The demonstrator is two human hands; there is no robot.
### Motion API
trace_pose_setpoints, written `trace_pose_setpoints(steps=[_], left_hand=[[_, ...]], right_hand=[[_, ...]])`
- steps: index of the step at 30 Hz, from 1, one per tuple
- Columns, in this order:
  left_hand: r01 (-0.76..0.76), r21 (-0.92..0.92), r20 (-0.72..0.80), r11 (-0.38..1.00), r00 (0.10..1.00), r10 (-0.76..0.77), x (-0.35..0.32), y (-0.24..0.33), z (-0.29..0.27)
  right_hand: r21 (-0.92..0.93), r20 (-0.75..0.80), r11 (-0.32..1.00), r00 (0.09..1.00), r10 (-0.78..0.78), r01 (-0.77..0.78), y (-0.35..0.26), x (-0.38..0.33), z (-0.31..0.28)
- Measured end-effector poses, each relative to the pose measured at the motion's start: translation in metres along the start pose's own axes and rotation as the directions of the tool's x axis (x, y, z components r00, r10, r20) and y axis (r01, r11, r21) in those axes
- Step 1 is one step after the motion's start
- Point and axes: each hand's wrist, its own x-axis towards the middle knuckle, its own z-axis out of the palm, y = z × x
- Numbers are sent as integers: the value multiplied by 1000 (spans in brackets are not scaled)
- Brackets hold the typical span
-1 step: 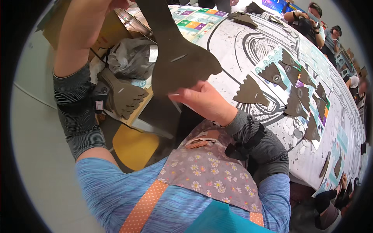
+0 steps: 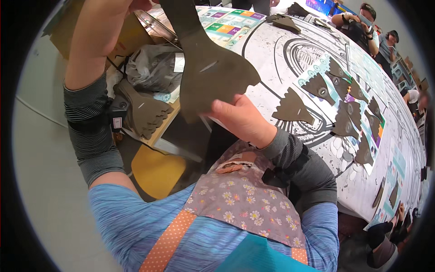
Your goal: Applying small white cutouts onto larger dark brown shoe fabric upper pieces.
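Observation:
I hold up a dark brown fan-shaped cutout (image 2: 213, 72) with a narrow stem and a scalloped lower edge. My left hand (image 2: 139, 4), raised at the top edge of the view, grips the stem; most of that hand is cut off. My right hand (image 2: 242, 120) pinches the cutout's lower scalloped edge, thumb on the near face. A stack of similar brown cutouts (image 2: 145, 113) lies just below my left forearm. Several more cutouts (image 2: 292, 109) are spread over the white printed table cover (image 2: 272, 50) to the right.
A crumpled grey plastic bag (image 2: 154, 68) sits behind the stack, next to a cardboard box (image 2: 129, 31). A yellow stool seat (image 2: 156, 170) is below the table edge. Other people (image 2: 358, 22) stand at the far end of the long table, and another crouches at the lower right (image 2: 385, 235).

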Motion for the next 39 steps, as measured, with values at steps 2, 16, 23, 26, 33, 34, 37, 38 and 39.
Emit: trace_pose_setpoints(steps=[2, 16, 23, 26, 33, 34, 37, 38, 39], left_hand=[[7, 10, 2, 1000, 1000, -7, 1, -6, -5], [234, 128, 243, 964, 935, -260, -54, -41, -63], [531, 344, 137, 774, 788, -601, -91, -151, -145], [747, 355, -79, 562, 623, -778, -126, -248, -181], [848, 163, -257, 504, 530, -808, -169, -336, -219], [840, 137, -237, 525, 542, -806, -165, -338, -216], [822, 151, -306, 550, 568, -764, -158, -327, -202], [810, 189, -385, 555, 581, -717, -153, -323, -194], [809, 192, -381, 555, 583, -718, -150, -328, -198]], right_hand=[[-67, -81, 998, 997, -14, 8, -6, -3, 9], [-227, -127, 874, 903, 411, -430, -11, -45, -8], [-394, -224, 730, 829, 512, -558, -12, -92, -47], [-370, -296, 731, 818, 493, -574, -20, -102, -53], [-354, -430, 746, 806, 407, -565, -34, -123, -62], [-355, -443, 755, 810, 383, -551, -34, -125, -64], [-355, -480, 743, 793, 375, -567, -35, -129, -67], [-354, -486, 741, 789, 375, -571, -34, -130, -67], [-351, -490, 743, 788, 374, -571, -34, -129, -67]])
